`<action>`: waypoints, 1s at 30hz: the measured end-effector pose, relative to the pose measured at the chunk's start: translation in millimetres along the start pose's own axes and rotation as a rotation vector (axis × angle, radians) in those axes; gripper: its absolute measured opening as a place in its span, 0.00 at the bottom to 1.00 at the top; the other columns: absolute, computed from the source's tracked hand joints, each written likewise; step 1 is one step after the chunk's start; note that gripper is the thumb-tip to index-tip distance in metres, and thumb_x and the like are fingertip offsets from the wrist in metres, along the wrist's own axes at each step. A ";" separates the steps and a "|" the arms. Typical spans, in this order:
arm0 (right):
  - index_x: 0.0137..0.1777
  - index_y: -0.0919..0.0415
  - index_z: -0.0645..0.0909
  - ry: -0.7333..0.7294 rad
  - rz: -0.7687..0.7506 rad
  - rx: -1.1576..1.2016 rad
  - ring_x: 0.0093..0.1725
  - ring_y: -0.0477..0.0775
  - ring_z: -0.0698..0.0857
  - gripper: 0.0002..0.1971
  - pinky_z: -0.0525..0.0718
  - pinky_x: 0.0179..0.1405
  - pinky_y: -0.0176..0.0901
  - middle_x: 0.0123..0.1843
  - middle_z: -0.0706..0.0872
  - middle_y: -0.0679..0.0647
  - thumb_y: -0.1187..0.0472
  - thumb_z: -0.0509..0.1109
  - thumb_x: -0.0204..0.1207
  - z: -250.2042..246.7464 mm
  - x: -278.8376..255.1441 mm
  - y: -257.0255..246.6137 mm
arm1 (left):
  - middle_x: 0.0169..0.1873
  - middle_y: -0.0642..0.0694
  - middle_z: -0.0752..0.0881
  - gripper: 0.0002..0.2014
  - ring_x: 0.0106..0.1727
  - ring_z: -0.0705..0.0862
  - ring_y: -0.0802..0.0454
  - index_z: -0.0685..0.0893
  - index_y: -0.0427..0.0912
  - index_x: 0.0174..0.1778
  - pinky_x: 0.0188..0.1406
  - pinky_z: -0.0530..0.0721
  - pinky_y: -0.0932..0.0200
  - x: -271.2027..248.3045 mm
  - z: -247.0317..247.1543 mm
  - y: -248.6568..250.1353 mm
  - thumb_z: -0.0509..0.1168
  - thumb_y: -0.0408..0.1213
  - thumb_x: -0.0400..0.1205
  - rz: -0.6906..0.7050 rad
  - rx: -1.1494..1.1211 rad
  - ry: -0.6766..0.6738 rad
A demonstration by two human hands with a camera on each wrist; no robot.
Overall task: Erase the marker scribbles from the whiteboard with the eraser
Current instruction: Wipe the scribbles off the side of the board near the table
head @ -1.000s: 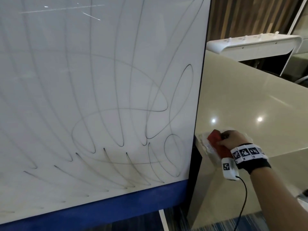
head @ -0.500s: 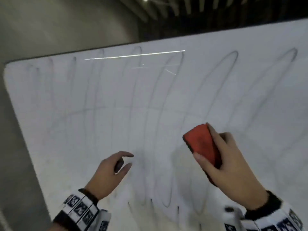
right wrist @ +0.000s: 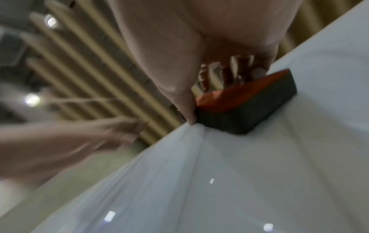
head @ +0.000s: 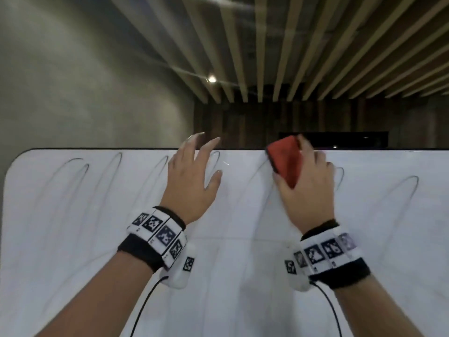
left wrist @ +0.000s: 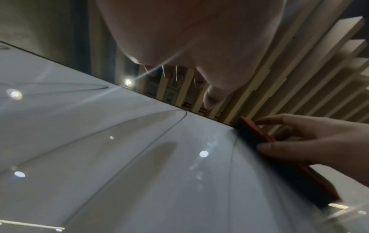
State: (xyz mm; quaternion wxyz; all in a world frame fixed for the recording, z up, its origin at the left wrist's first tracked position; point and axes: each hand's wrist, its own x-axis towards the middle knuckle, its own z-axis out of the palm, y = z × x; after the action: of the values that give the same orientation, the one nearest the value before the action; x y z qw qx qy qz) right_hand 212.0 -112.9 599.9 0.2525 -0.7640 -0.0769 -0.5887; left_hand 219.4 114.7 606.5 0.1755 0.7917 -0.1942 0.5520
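Whiteboard (head: 218, 276) fills the lower half of the head view, with thin looping scribbles (head: 80, 171) along its top edge. Left hand (head: 192, 181) is up near frame centre, fingers spread wide, holding nothing. Right hand (head: 306, 190) grips the eraser (head: 285, 161), red back, dark pad flat on the board right at the top edge, centre-right.
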 end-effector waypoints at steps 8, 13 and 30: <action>0.80 0.48 0.73 0.100 0.002 -0.103 0.57 0.68 0.75 0.31 0.74 0.59 0.60 0.62 0.76 0.64 0.51 0.76 0.76 10.0 0.6 20.1 | 0.76 0.48 0.76 0.25 0.82 0.70 0.46 0.71 0.53 0.82 0.82 0.60 0.41 8.7 30.5 -25.8 0.48 0.47 0.88 0.033 0.193 0.008; 0.80 0.48 0.75 0.086 -0.144 -0.119 0.59 0.64 0.73 0.30 0.73 0.60 0.59 0.66 0.77 0.62 0.51 0.75 0.77 18.6 -11.8 12.1 | 0.78 0.47 0.74 0.26 0.83 0.68 0.46 0.68 0.54 0.83 0.79 0.60 0.41 7.8 29.3 -22.4 0.45 0.48 0.88 0.020 0.208 -0.010; 0.68 0.42 0.84 -0.119 -0.521 -0.144 0.55 0.65 0.80 0.22 0.71 0.53 0.54 0.60 0.82 0.57 0.50 0.77 0.74 24.8 -22.1 33.6 | 0.80 0.46 0.73 0.26 0.83 0.69 0.45 0.66 0.54 0.85 0.74 0.66 0.38 8.3 32.5 -25.8 0.48 0.45 0.88 0.020 0.266 -0.018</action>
State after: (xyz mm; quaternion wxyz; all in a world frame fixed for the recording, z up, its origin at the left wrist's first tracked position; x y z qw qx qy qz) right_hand 240.8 -126.1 564.7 0.0324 -0.7677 -0.2434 -0.5918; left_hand 261.1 120.0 602.0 0.0619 0.8109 -0.1289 0.5675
